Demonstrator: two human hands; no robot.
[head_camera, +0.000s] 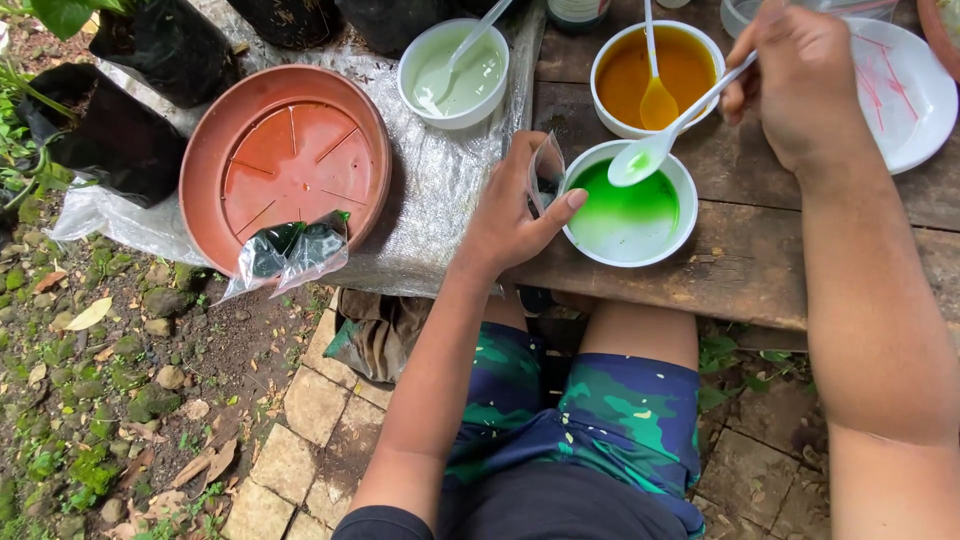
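At twelve o'clock, my right hand (795, 75) grips a white spoon (665, 135) over the green bowl (628, 205); my left hand (510, 215) pinches a small clear bag (546, 172), its contents hard to make out.

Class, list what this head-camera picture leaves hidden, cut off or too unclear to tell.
- Small clear bag: its lower part, hidden behind the left hand.
- Right hand: fingertips gripping the white spoon, cut by the top edge.
- Filled bags on the terracotta saucer: contents, too dark.

Bare arms, green-and-navy patterned shorts (600, 430), dark short sleeve (385, 524)
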